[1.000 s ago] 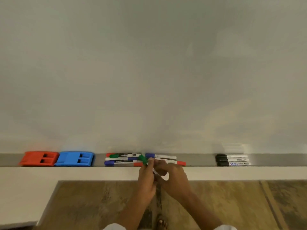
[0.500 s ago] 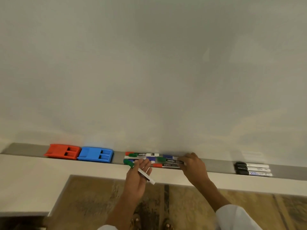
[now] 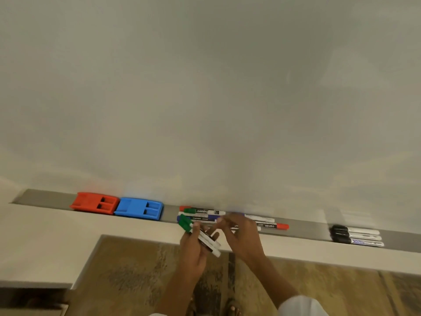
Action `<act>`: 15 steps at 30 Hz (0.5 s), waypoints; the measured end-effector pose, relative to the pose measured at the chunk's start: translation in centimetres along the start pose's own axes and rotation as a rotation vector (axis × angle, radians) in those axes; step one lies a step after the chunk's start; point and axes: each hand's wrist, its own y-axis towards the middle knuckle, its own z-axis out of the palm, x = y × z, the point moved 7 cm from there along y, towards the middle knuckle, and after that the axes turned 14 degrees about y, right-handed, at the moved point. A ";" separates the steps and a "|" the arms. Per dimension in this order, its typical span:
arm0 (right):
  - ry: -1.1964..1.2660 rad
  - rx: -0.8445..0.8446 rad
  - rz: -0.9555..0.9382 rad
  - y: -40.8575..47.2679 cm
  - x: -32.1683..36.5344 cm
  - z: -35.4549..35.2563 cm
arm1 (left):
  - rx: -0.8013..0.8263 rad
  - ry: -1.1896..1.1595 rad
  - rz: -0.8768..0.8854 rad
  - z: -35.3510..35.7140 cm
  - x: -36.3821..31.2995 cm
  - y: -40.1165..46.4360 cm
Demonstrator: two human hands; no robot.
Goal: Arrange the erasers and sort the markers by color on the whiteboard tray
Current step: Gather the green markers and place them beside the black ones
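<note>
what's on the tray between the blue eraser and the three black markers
In the head view, a mixed pile of red, green and blue markers lies between the blue eraser and the black markers, with bare tray on either side.

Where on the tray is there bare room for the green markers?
Free: tray between the red-capped marker and black markers; also left of the red eraser. Crowded: mixed marker pile beside the blue eraser.
</note>
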 end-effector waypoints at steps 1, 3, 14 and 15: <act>-0.098 -0.002 -0.025 1.2 -0.1 0.4 | -0.024 -0.042 0.006 -0.7 -0.4 0.2; -0.343 0.061 -0.099 3.3 -0.2 1.8 | -0.038 -0.104 -0.001 -1.8 -1.1 0.3; -0.639 0.095 -0.194 4.0 -0.6 3.7 | -0.072 -0.152 0.028 -1.9 -2.3 -0.4; -0.514 0.030 -0.177 3.6 -0.2 2.1 | -0.057 -0.157 0.038 -1.5 -2.6 -0.5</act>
